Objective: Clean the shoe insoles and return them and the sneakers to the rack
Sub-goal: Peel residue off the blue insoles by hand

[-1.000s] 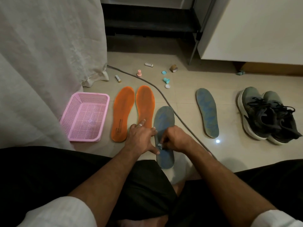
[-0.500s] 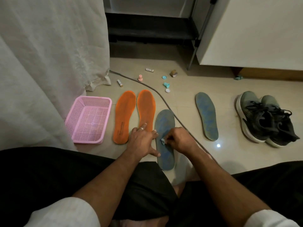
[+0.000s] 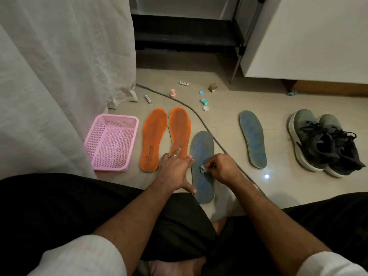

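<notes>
The floor (image 3: 229, 120) is carrying everything, with a curtain (image 3: 59, 76) hanging along its left side. Toward the right edge, the pair of sneakers (image 3: 322, 142) is sitting side by side, not yet returned; the rack cannot be made out for certain. At the left, a pink basket (image 3: 111, 144) is lying against the curtain, and the two orange insoles (image 3: 167, 136) are lying touching just beside it. One blue insole (image 3: 252, 138) is waiting apart, between the cable (image 3: 199, 118) and the sneakers. The other blue insole (image 3: 202, 166) is lying in front of the person's knees. The left hand (image 3: 175, 172) is pressing flat, fingers spread, across the orange heel and the blue insole's edge. The right hand (image 3: 223, 170) is pinching a small pale wipe (image 3: 202, 169) against the insole's middle. By my judgement cleaning is under way, with all returning left to do.
</notes>
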